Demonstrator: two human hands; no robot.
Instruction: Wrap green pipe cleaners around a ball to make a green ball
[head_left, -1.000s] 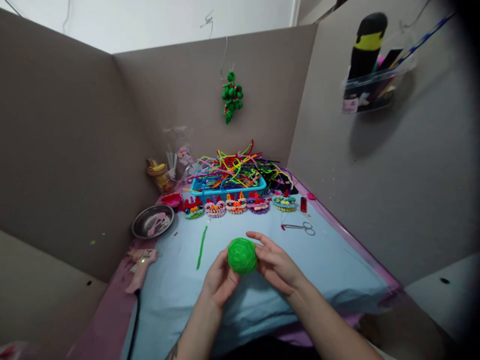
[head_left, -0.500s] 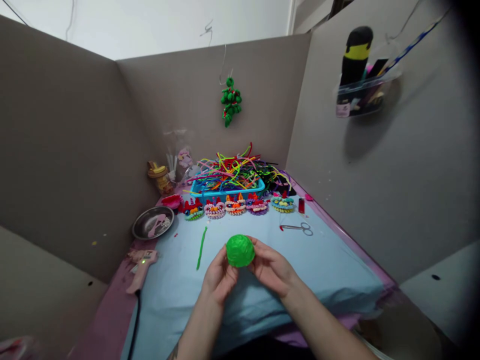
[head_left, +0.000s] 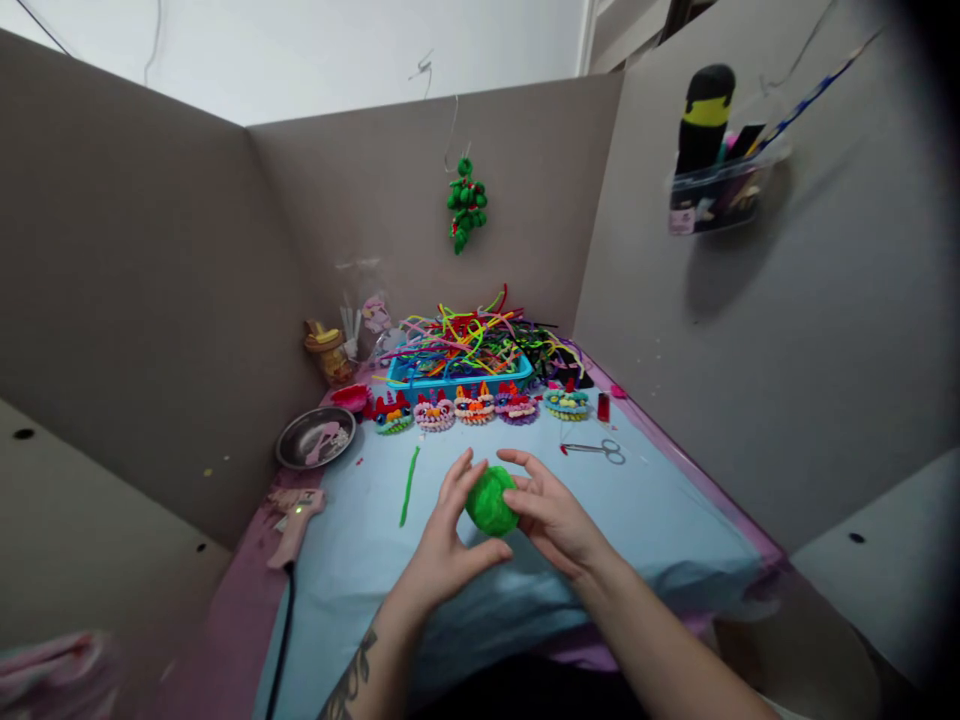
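Note:
A shiny green ball (head_left: 491, 502) is held above the blue cloth, between the thumb and fingers of my right hand (head_left: 556, 515). Its underside is hidden. My left hand (head_left: 452, 535) is at the ball's left side, thumb stretched out below it and fingers spread; the fingertips are close to the ball, and I cannot tell whether they touch it. A green pipe cleaner (head_left: 409, 487) lies on the cloth to the left of my hands. Scissors (head_left: 600, 451) lie to the right, farther back.
A pink glue gun (head_left: 298, 530) with a lit light and a steel bowl (head_left: 315, 437) stand at left. Several pipe-cleaner faces (head_left: 474, 405) line up before a blue tray (head_left: 457, 382) heaped with coloured pipe cleaners. Grey partitions enclose the table; a bin (head_left: 712, 200) hangs at right.
The ball has turned, its smooth dome no longer facing the same way. My left hand has loosened and spread its fingers, while my right thumb has come onto the ball's near side.

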